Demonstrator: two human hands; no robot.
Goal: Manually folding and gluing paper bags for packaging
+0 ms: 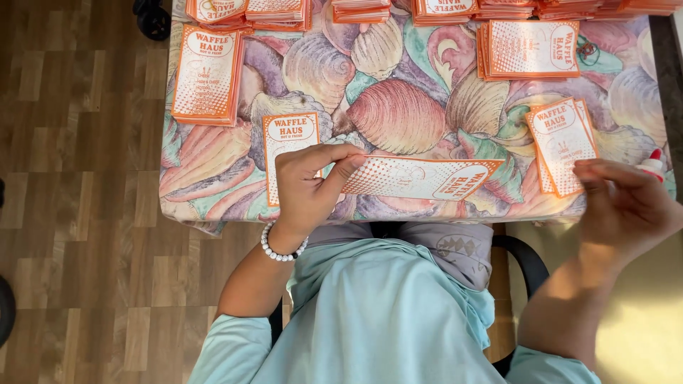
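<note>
Left hand (307,186) is curled over at the near edge of the tabletop (398,114), thumb and forefinger pinching the left end of an orange-and-white paper bag (420,178) that lies flat and slightly tilted along that near edge, its printed oval toward the right. Just under the left hand sits another orange bag (284,139), upright to the viewer, partly covered by the knuckles. There's a white bead bracelet (279,250) on that wrist.

Over at the near right corner, the right hand (625,203) hovers with fingers bent and loosely together, fingertips right at the lower edge of a small stack of bags (560,142) that fans out at an angle; whether it actually grips a bag I cannot tell. A small white bottle with a red cap (653,165) peeks out just behind that hand.

Farther back, a thick stack (206,75) rests by the left edge, another stack (530,48) toward the far right, and a row of piles (441,8) lines the far edge. The cloth covering the tabletop is printed with big pastel seashells.
</note>
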